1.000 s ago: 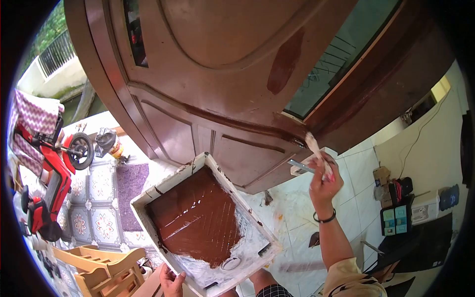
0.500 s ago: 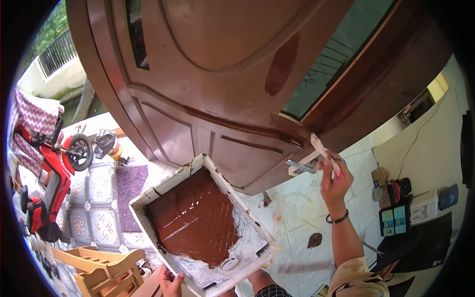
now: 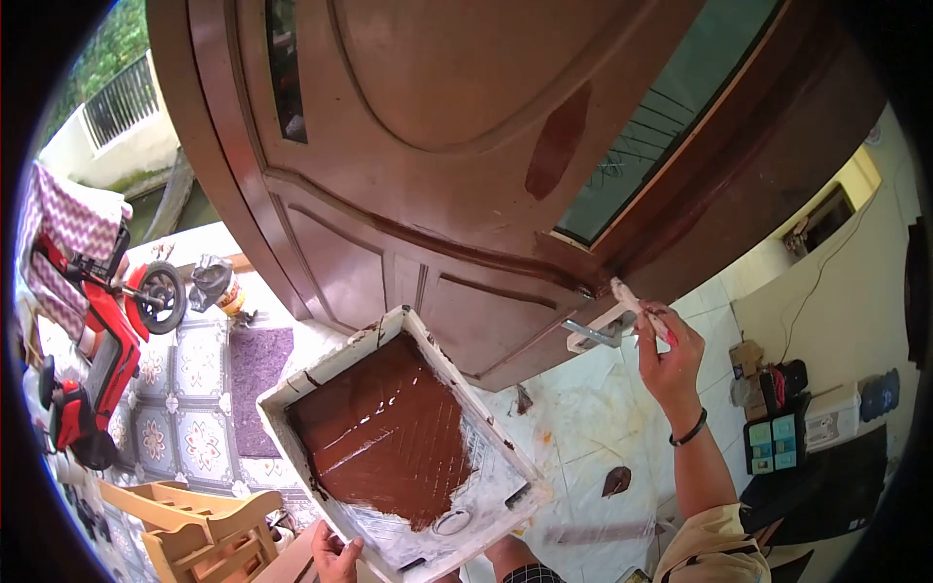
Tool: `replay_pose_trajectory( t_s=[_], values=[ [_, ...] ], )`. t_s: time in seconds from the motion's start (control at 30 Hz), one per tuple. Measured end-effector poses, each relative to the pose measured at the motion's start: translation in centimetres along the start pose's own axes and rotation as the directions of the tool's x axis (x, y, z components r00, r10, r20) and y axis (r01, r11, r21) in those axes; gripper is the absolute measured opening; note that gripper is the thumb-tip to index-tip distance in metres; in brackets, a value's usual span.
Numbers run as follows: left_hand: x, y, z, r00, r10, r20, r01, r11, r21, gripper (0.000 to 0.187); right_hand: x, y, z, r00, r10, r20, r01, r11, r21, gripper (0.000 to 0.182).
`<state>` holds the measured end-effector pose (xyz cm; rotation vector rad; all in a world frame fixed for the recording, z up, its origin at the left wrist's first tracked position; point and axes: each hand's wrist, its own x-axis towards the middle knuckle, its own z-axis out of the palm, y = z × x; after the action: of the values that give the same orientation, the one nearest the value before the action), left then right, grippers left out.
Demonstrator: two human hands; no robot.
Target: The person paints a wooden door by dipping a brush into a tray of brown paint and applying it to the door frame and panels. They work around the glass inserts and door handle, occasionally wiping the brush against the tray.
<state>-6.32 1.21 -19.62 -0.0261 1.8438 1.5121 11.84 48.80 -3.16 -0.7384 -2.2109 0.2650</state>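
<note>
Right grip (image 3: 669,355) pinches brush (image 3: 637,306), tip at door (image 3: 466,194).

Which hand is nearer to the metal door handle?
Right. The right hand holds a brush just beside the door handle; the left hand is far below, gripping the near edge of the paint tray.

Bright daylight from outdoors, strong fisheye bending, black vignette at the corners.
</note>
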Motion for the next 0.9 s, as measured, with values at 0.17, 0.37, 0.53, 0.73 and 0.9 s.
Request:
replay_pose_trajectory(
  t_s=[0.17,0.37,0.53,0.73,0.9],
  values=[
    [0.1,-0.6,0.0,0.994,0.086,0.067,-0.082,0.994,-0.069,0.063,3.4,-2.3,1.9,0.996,0.000,0.084,-0.023,0.961,0.277,0.014],
    [0.1,-1.1,-0.3,1.000,0.029,0.012,-0.029,1.000,0.004,0.063,0.9,-0.9,1.1,0.998,-0.059,0.015,0.059,0.998,0.016,0.011],
    [-0.2,-1.4,0.0,1.000,0.019,-0.018,-0.019,1.000,0.003,0.064,4.3,-3.1,3.5,0.985,-0.062,0.164,0.034,0.985,0.169,0.013],
    [-0.2,-2.1,0.1,0.999,0.049,0.001,-0.049,0.996,-0.072,0.063,7.4,-5.3,3.8,0.936,-0.350,0.037,0.346,0.935,0.082,0.008],
    [-0.3,-1.7,0.5,0.996,0.069,0.051,-0.057,0.978,-0.198,0.061,5.6,-4.6,3.7,0.931,-0.250,0.265,0.228,0.967,0.113,0.008]
  ],
)
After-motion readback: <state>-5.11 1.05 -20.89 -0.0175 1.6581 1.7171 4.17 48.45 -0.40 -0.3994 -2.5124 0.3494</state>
